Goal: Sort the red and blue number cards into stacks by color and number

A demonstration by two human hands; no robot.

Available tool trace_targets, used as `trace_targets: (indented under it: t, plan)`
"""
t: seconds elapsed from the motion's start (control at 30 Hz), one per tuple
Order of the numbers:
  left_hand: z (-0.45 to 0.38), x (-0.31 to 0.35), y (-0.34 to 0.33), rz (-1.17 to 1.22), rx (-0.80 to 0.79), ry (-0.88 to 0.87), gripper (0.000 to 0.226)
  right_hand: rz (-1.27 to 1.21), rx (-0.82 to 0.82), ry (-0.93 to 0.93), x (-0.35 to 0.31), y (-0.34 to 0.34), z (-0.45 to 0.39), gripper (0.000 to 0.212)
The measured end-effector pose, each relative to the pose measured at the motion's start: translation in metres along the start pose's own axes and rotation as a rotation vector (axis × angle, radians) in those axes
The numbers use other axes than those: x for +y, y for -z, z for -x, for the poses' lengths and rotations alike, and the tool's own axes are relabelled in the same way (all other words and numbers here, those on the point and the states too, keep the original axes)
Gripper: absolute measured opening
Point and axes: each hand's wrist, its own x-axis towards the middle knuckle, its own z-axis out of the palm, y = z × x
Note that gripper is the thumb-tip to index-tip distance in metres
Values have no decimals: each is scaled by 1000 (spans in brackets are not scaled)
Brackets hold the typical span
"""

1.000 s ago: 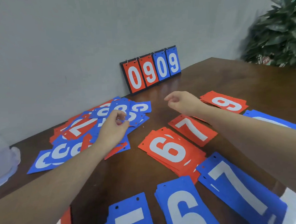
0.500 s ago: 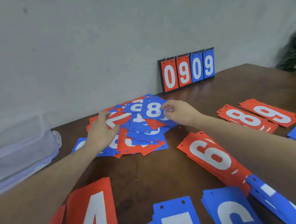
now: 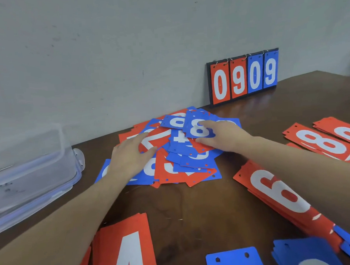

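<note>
Right hand (image 3: 224, 137) pinching the blue plastic 8 card (image 3: 196, 127) atop the mixed pile (image 3: 171, 152) at twelve o'clock, we should lift it cleanly while our flat, spread left hand (image 3: 130, 157) steadies the rest.

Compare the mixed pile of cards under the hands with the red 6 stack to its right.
The mixed pile holds both red and blue cards; the red 6 stack shows only red. The pile's cards are fanned at many angles with different numbers showing, while the stack's cards lie roughly squared under one 6. Both hands touch the pile; none touches the stack. Both lie flat on the brown table.
</note>
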Motion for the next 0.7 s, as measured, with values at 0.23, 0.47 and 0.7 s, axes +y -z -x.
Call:
trace_targets:
  t: [0.23,0.47,0.7]
  plan:
    - [4,5,6,32,45,-5,60,291,82,153,-11,13,14,40]
    - [9,13,31,95,21,76,55,-143,219,43,-9,15,31,34]
    - [15,15,61,515,68,155,74,-359,235,-44,-24,32,64,40]
